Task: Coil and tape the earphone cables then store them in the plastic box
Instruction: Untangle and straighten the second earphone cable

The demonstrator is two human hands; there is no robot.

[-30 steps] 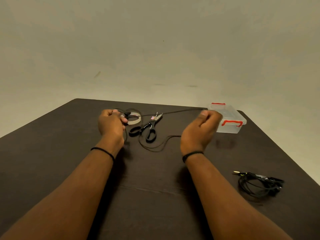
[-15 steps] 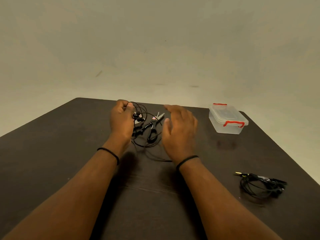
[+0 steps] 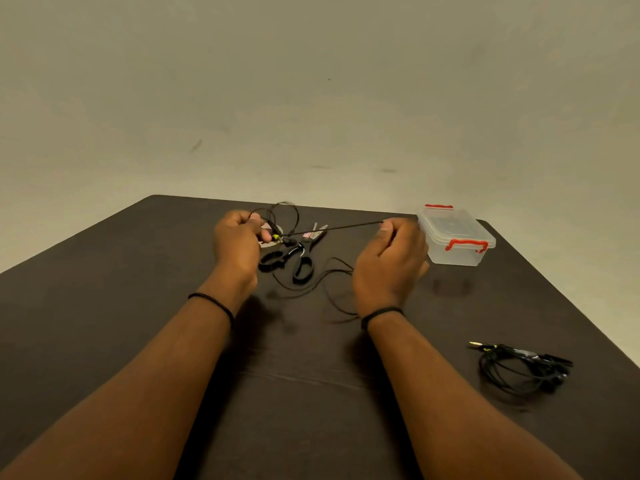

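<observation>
My left hand (image 3: 237, 242) grips a few loops of a black earphone cable (image 3: 332, 227), with the earbuds hanging by its fingers. My right hand (image 3: 391, 261) pinches the same cable farther along, so a stretch runs taut between the two hands. The loose tail curls on the table under my right wrist. A clear plastic box (image 3: 455, 239) with red clips stands closed just right of my right hand. A second black earphone set (image 3: 519, 367) lies bundled at the near right. A tape roll (image 3: 268, 241) is partly hidden behind my left hand.
Black-handled scissors (image 3: 298, 256) lie on the dark table (image 3: 104, 306) between my hands, under the taut cable. The table's far edge runs just beyond the box, and its right edge slants down past the second earphone set.
Half a second ago my right hand was open near the left one; it has taken the cable and pulled it out to the right, drawing it taut. More loops sit in my left hand.
</observation>
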